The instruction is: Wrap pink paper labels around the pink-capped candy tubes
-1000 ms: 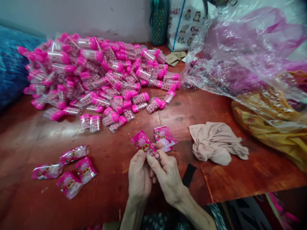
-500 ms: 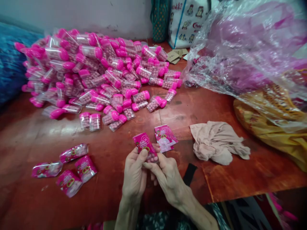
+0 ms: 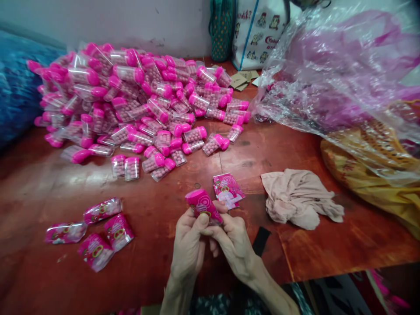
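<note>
Between my two hands is a small bottle of candy in a pink printed sleeve point(image 3: 205, 205), tilted, its pink end up to the left. My left hand point(image 3: 190, 236) grips it from the left, thumb across its front. On the lower right side, the fingers of my right hand point(image 3: 232, 238) are closed on it. Just beyond my hands lies a small stack of flat pink printed sleeves point(image 3: 229, 188). To the left rest several sleeved bottles point(image 3: 96, 251). Farther back is a big heap of clear bottles with pink caps point(image 3: 141, 100), filled with pale pink balls.
A crumpled beige cloth point(image 3: 300, 197) lies to the right, with a black strip point(image 3: 261, 240) near my right wrist. Clear plastic wrapping point(image 3: 328, 87) and a yellow bag point(image 3: 367, 188) cover the far right. Cardboard pieces point(image 3: 241, 80) and a white bag point(image 3: 257, 35) stand at the back.
The sleeve, flat-looking at its top before, now appears rounded out with the bottle's pink end showing. Both hands have shifted slightly right, and my right fingers have moved up along it.
</note>
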Available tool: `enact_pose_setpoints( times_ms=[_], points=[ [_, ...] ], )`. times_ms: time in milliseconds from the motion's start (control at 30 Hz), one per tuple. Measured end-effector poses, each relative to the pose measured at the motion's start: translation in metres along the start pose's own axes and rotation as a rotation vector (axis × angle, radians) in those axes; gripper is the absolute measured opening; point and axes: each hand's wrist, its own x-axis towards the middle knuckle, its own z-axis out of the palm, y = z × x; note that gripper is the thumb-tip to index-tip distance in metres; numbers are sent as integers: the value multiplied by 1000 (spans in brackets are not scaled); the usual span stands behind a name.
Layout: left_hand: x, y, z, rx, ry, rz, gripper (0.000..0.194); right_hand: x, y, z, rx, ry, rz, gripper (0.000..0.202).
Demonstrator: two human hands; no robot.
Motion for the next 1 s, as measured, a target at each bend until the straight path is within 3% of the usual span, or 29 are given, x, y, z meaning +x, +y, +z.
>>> enact_pose_setpoints(
  times_ms=[500,733,867,933,1000],
  points=[
    [1,-2,2,-5,-36,13,19,3,0,-3,18,0,-13,27],
    [4,-2,-8,-53,-4,58,17,3,-6,2,56,-58,21,28],
    [-6,12,-30,-89,140,87,18,0,-12,4,-153,-221,-84,28],
    [-23,23,-57,-52,249,144,19,-2,-12,1,-297,-240,-142,24],
    [-46,35,-94,57,384,172,25,-4,-11,-7,-410,-180,-170,21]
  ],
)
